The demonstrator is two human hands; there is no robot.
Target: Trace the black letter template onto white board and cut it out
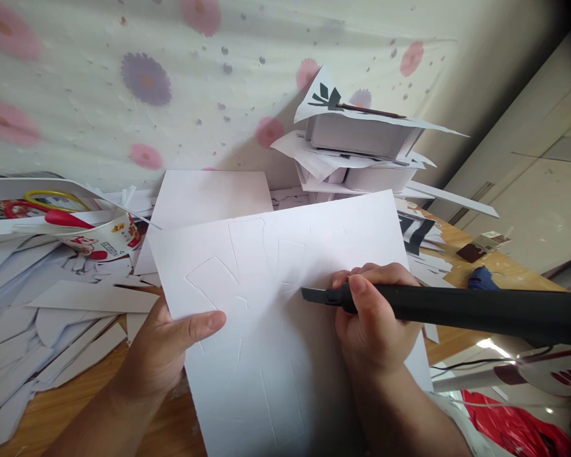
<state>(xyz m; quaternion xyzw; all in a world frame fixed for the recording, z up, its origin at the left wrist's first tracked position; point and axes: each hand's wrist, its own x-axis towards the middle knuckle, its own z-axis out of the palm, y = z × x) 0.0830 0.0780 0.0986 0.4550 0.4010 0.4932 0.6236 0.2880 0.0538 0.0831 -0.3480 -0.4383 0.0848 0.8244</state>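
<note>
A white board with several thin lines cut or scored into it fills the middle of the view, tilted toward me. My left hand grips its left edge, thumb lying on the face and fingers hidden behind. In my right hand is a black craft knife with a long thick handle that runs off to the right. Its dark blade points left, at or just above the board near a scored shape; whether it touches I cannot tell.
Heaped white offcuts cover the wooden table's left side, beside a printed paper cup with a red spoon. Yellow-handled scissors lie behind. White boxes are stacked at the back right. A blue object and red plastic bag are at right.
</note>
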